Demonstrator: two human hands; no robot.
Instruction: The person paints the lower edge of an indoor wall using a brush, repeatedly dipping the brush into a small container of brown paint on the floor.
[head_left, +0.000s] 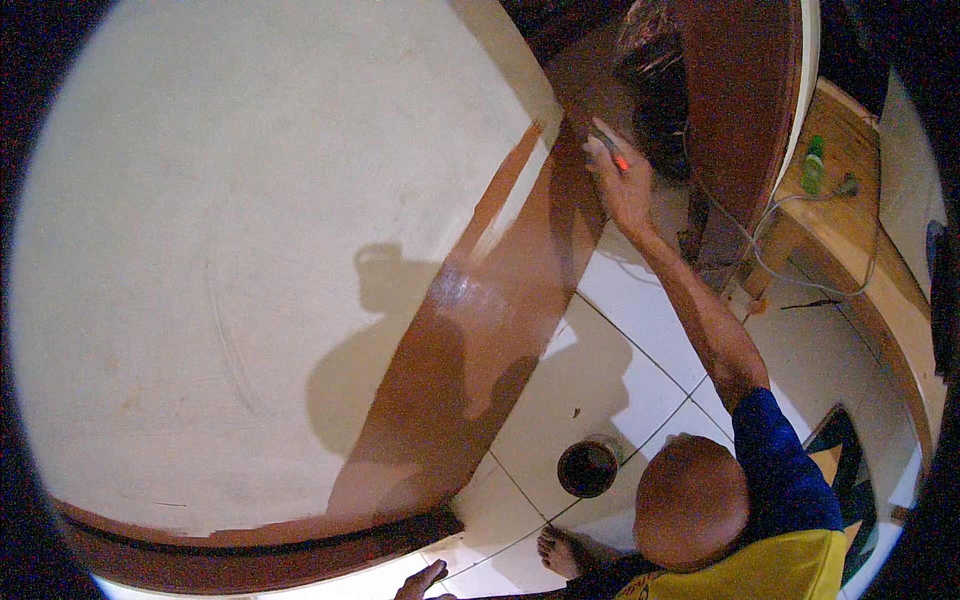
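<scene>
My right hand (621, 180) grips a slim tool with an orange handle end (622, 162), probably a paintbrush; its working end is hard to make out. The hand is beside the corner where a brown painted band (427, 375) meets darker surfaces. This band borders a broad off-white wall (187, 187), and a pale unpainted strip (517, 180) shows within its upper end. Wet shine marks the middle of the band. At the bottom edge, my left hand (422, 581) is partly cut off, so whether it holds anything is unclear. A round container of dark liquid (587, 469) stands on the floor.
White tiles (660, 367) cover the floor, with my bare foot (561, 551) near the container. To the right, a wooden surface (840, 150) carries a green bottle (813, 165) and a plug (848, 184) with a looping grey cord. A brown panel (739, 97) rises beyond my right hand.
</scene>
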